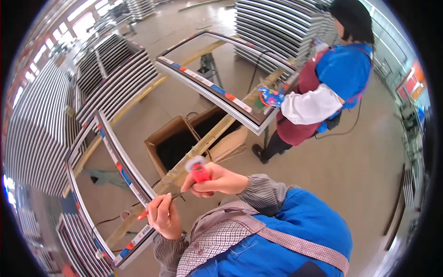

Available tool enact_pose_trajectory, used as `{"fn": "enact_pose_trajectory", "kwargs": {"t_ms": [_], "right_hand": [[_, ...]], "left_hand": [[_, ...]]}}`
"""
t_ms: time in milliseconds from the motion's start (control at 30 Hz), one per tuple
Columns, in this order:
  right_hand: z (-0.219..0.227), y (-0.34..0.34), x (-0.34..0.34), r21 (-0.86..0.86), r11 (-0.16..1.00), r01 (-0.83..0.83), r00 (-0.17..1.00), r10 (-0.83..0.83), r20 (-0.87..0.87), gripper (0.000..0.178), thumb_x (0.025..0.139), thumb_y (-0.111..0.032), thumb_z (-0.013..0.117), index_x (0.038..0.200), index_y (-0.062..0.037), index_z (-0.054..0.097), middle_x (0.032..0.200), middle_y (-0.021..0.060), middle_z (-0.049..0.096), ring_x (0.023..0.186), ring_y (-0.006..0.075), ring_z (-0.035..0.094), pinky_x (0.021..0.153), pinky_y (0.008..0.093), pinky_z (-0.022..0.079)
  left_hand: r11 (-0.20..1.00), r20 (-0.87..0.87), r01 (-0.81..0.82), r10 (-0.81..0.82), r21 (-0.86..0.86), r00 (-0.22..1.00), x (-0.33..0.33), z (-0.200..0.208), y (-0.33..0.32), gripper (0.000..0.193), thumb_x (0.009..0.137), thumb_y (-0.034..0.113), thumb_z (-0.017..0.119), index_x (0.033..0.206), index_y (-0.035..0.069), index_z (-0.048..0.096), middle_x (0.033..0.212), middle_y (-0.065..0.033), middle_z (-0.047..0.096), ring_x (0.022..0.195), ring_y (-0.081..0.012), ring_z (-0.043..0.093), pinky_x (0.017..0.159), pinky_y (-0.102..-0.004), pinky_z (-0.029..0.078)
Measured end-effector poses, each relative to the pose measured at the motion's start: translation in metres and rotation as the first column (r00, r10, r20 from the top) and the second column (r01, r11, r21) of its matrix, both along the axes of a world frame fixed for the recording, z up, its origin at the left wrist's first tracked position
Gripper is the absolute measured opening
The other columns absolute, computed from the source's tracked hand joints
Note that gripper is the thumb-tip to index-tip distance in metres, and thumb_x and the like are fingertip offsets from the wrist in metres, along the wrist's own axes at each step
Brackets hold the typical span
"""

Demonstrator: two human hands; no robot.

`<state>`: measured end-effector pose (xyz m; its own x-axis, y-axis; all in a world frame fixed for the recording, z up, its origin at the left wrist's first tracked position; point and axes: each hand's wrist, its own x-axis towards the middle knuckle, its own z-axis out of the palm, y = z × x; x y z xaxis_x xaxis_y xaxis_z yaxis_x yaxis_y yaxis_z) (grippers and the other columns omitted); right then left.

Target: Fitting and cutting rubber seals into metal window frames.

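My left hand is closed around a thin tool with a red end; its slim dark shaft points toward my other hand. Close beside it on the right, my right hand grips a red object with a round whitish end, blurred and of a kind I cannot make out. Under and left of my hands lies a metal window frame with printed film strips along its bars. Its near right bar passes just beside my left hand.
A second such frame rests on yellowish beams, with a co-worker in patterned gloves at its right end. Open cardboard boxes stand on the floor between the frames. Tall stacks of frames rise at left and behind.
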<state>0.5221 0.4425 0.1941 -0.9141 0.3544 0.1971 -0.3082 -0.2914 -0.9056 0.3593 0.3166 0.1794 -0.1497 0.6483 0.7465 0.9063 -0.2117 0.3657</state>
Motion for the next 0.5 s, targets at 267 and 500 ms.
{"fn": "enact_pose_trajectory", "kwargs": {"t_ms": [267,500], "right_hand": [[-0.051,0.009,-0.007,-0.371,0.878,0.304,0.952,-0.269,0.144,0.03,0.089,-0.03,0.044,0.09,-0.0012,0.055,0.062,0.0006,0.048,0.054,0.0066,0.044,0.049,0.0196,0.034],[-0.209,0.034,-0.012,-0.399,0.688,0.606,0.759,-0.349,0.55,0.023,0.086,-0.029,0.049,0.087,-0.0054,0.049,0.059,0.0012,0.049,0.049,0.01,0.047,0.045,0.0223,0.038]], "left_hand": [[0.969,0.543,-0.143,0.231,-0.2,0.807,-0.015,-0.023,-0.007,0.023,0.073,-0.007,0.058,0.094,0.002,0.054,0.089,-0.0071,0.053,0.077,-0.0161,0.052,0.065,-0.0245,0.044],[0.968,0.883,0.202,-0.038,0.149,-0.467,-0.035,-0.057,-0.018,0.025,0.086,0.022,0.052,0.106,0.009,0.054,0.093,-0.004,0.057,0.067,-0.009,0.051,0.058,-0.0233,0.043]]}}
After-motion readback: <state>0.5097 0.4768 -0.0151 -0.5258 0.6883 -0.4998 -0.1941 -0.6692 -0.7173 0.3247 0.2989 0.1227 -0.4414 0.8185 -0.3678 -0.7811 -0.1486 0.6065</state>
